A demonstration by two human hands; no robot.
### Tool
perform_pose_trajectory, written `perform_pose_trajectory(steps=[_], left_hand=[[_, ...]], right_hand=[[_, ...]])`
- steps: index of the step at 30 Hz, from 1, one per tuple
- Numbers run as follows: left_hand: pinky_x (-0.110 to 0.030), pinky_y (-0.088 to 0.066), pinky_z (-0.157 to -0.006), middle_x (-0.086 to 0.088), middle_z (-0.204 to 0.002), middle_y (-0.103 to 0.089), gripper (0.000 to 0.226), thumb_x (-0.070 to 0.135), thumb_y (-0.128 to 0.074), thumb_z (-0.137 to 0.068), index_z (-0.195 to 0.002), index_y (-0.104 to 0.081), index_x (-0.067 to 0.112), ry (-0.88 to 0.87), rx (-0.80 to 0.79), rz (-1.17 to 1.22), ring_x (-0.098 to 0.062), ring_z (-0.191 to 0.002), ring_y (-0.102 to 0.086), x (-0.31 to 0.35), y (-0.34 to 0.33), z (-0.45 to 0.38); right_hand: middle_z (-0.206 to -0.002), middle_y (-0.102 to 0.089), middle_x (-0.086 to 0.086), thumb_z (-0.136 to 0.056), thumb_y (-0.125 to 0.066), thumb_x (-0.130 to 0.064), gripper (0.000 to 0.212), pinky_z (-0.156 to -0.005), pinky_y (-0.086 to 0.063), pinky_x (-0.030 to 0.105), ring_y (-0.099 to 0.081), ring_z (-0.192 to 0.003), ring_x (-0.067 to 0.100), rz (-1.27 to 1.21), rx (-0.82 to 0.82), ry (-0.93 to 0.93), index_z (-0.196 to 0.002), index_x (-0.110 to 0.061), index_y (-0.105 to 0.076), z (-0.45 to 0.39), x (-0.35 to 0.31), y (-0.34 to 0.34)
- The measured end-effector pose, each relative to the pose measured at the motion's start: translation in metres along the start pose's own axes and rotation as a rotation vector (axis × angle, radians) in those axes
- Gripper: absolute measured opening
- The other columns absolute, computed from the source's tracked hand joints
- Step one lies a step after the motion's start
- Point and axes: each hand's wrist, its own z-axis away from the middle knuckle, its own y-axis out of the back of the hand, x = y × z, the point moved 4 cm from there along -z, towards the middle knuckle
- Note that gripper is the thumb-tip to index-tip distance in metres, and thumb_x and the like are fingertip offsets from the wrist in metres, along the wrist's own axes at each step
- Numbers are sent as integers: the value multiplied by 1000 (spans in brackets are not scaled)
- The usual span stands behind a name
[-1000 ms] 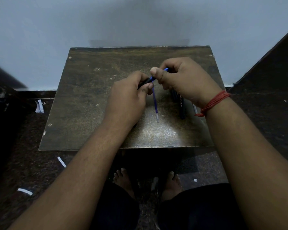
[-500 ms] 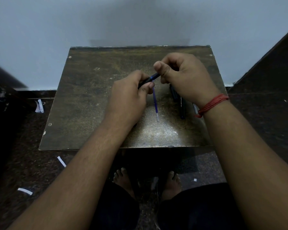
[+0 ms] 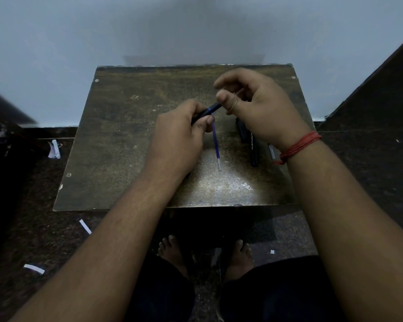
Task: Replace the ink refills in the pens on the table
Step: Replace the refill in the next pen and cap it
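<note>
My left hand (image 3: 179, 138) grips the barrel of a dark pen (image 3: 213, 108) above the middle of the small brown table (image 3: 126, 140). The pen points up and to the right. My right hand (image 3: 258, 108) is at its front end, thumb pressed on it and index finger lifted. A small metal glint behind the thumb may be the pen's tip. A loose blue refill (image 3: 216, 147) lies on the table just below the pen. Two more dark pens (image 3: 252, 147) and a pale short piece (image 3: 271, 151) lie partly under my right wrist.
The table stands against a pale wall (image 3: 196, 31). White paper scraps (image 3: 54, 149) lie on the dark floor to the left. My bare feet (image 3: 172, 252) are under the table's near edge. A dark slanted surface (image 3: 382, 89) rises at the right.
My right hand has loosened around the pen's end: its index finger has lifted and more of the barrel shows between the hands. The left hand and the loose refill have stayed put.
</note>
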Motion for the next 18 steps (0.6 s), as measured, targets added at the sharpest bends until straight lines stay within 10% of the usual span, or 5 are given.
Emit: perform_pose_trajectory(steps=[18], left_hand=[[-26, -54, -75, 14, -80, -71, 8, 27, -62, -96, -99, -67, 21, -19, -16, 45, 2, -81, -66, -1, 0, 0]], right_hand=[[-65, -63, -6, -96, -63, -32, 18, -57, -46, 21, -59, -56, 4, 51, -14, -43, -84, -20, -66, 0, 0, 1]])
